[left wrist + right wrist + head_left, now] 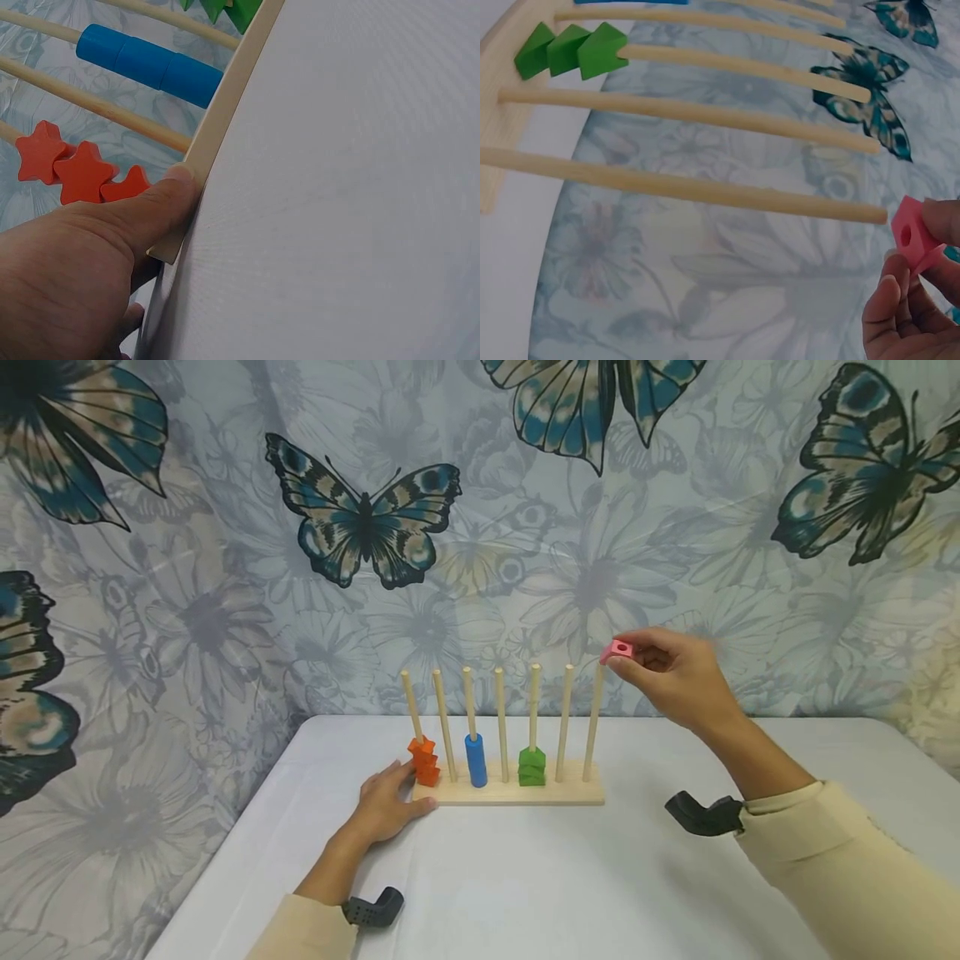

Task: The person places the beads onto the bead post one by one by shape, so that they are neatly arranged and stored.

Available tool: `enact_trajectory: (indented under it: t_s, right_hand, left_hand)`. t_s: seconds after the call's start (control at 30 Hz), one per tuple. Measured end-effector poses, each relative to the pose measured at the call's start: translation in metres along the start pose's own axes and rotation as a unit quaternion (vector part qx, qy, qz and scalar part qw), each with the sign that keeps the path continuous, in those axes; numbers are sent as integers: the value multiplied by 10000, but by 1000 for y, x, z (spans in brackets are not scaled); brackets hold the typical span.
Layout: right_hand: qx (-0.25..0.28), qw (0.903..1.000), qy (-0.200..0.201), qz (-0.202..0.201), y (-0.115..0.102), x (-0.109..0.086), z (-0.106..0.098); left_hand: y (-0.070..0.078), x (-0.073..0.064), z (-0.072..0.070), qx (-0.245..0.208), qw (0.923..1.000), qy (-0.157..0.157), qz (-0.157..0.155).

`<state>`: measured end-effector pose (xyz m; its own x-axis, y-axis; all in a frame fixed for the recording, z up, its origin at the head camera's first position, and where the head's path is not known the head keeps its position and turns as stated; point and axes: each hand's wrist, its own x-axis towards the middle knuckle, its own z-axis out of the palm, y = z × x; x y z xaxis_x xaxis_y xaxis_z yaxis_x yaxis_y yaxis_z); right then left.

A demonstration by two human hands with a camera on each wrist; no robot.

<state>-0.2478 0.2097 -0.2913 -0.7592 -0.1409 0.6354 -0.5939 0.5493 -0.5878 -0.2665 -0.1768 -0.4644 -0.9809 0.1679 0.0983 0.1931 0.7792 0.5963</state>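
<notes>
A wooden peg board (517, 794) with several upright pegs stands on the table. Its left end is held by my left hand (387, 806), the thumb (161, 196) lying on the front edge of the base. Orange star beads (424, 762) are stacked on the leftmost peg, beside the fingers. My right hand (671, 677) pinches a pink angular bead (619, 649) with a hole through it. That bead (915, 231) is right at the tip of the rightmost peg (705, 191); whether they touch I cannot tell.
Blue cylinder beads (476, 761) sit on the third peg from the left. Green angular beads (532, 767) are on the fifth. White cloth covers the table (540, 877), and a butterfly-patterned curtain (465, 543) hangs close behind the pegs.
</notes>
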Motion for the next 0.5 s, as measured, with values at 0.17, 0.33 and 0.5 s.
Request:
enact_trajectory:
  t_s: [0.17,0.33,0.5]
  right_hand:
    - [24,9998,-179,47,3,2,8]
    - [51,9991,-279,306,5,1,12]
    - [75,9978,-361,560,6,0,18]
  left_hand:
    - [-1,-1,1,-71,10000,2,4]
    - [-1,-1,1,-88,9999,44,69]
    - [-1,-1,1,-59,10000,46,50]
